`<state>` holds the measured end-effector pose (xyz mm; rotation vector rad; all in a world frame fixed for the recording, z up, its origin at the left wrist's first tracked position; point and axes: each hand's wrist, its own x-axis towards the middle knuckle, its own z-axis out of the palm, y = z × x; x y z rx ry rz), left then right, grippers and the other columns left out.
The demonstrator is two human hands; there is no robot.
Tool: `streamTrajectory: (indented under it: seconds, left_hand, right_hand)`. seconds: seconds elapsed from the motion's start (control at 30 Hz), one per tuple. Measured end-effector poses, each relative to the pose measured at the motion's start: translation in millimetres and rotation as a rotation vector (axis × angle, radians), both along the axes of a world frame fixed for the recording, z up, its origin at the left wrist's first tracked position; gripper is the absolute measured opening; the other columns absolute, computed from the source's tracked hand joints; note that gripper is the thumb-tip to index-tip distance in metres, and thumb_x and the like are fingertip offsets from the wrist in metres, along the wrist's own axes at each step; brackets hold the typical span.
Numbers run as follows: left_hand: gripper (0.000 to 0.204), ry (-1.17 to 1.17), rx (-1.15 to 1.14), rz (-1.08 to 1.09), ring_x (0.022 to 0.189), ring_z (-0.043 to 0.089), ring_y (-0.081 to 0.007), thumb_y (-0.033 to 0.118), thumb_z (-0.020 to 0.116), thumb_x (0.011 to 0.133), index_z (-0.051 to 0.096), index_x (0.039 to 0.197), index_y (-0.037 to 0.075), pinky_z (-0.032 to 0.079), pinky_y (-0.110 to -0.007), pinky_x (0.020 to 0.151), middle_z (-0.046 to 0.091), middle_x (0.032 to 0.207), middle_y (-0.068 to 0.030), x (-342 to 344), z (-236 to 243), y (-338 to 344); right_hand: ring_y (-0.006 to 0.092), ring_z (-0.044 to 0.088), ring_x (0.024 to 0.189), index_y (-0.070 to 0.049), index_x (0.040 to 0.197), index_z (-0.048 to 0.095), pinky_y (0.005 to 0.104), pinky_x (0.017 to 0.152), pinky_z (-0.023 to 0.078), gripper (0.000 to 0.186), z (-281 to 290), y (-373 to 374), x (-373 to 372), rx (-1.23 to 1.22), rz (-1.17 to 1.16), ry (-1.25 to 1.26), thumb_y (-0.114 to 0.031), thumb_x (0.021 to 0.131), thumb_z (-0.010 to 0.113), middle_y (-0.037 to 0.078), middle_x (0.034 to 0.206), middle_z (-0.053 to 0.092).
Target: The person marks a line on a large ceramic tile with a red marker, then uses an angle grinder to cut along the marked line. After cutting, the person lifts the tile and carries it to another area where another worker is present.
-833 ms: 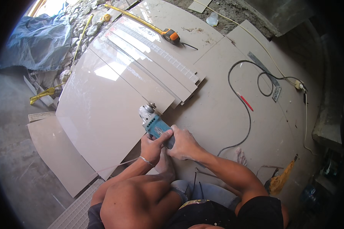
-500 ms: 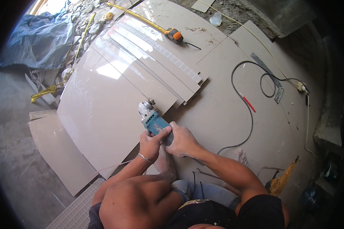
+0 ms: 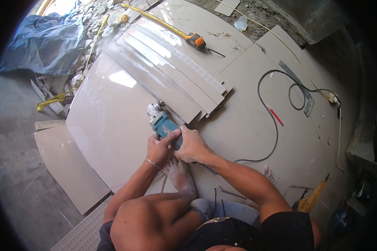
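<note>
Both my hands hold a blue angle grinder [image 3: 165, 125] with a grey metal head. My left hand [image 3: 159, 148] wraps around its body from the left, thumb on top. From the right, my right hand [image 3: 192, 144] grips the rear end. The grinder's head is over a large glossy beige tile [image 3: 96, 113], beside a straight line that runs to the tile's far edge. Pale dust hangs along the far part of that line. Whether the disc touches the tile I cannot tell. Right of the line lie long tile strips [image 3: 184, 100].
A tape measure [image 3: 195, 41] lies extended across the far tiles. To the right are a red pencil [image 3: 276, 117], a metal square [image 3: 295, 77] and a looped black cord [image 3: 276, 138] meeting a plug [image 3: 333, 98]. My bare foot [image 3: 181, 178] is close below the grinder. Rubble and blue sheeting [image 3: 44, 44] lie far left.
The grinder and both hands have shifted slightly left and away from me. A wider grey band and a haze of dust now show along the line. My foot's toes have come into view.
</note>
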<state>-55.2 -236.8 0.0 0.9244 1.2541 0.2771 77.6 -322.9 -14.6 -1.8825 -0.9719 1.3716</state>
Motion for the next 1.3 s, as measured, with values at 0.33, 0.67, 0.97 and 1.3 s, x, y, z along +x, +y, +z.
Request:
streamTrajectory:
  seconds: [0.33,0.67,0.97,1.3]
  left_hand:
    - [0.033,0.045,0.042,-0.029,0.093,0.073,-0.0177,0.017,0.084,0.092,0.069,0.113,-0.005,0.058,-0.032,0.080,0.075,0.105,-0.0100,1.7,4.3,2.6]
    - [0.040,0.010,0.113,0.055,0.090,0.073,-0.0187,0.017,0.088,0.089,0.068,0.113,-0.008,0.059,-0.032,0.079,0.074,0.104,-0.0118,5.5,0.9,17.0]
    - [0.039,0.073,0.129,0.020,0.091,0.073,-0.0190,0.018,0.088,0.089,0.068,0.111,-0.006,0.059,-0.032,0.080,0.074,0.103,-0.0116,7.0,-2.5,27.3]
    - [0.041,0.056,0.119,0.033,0.095,0.075,-0.0223,0.017,0.083,0.093,0.065,0.119,-0.008,0.061,-0.034,0.083,0.074,0.110,-0.0139,6.2,-4.1,29.5]
  right_hand:
    - [0.0479,0.073,0.105,0.010,0.125,0.057,0.0484,0.092,0.060,0.068,-3.6,0.3,3.5,0.043,-0.008,0.015,-0.022,0.072,0.085,0.034,0.103,0.073]
    - [0.0499,0.069,0.115,0.006,0.124,0.057,0.0498,0.101,0.057,0.058,-2.7,20.5,6.2,0.025,-0.024,0.083,-0.011,0.073,0.081,0.034,0.114,0.071]
    - [0.0477,0.070,0.113,0.006,0.123,0.060,0.0486,0.098,0.058,0.062,-8.1,27.3,4.5,0.041,-0.034,0.049,-0.021,0.073,0.086,0.032,0.112,0.072]
    - [0.0480,0.070,0.114,0.007,0.125,0.060,0.0481,0.099,0.058,0.064,-8.8,30.5,6.2,0.021,-0.030,0.080,-0.018,0.072,0.083,0.034,0.113,0.072]
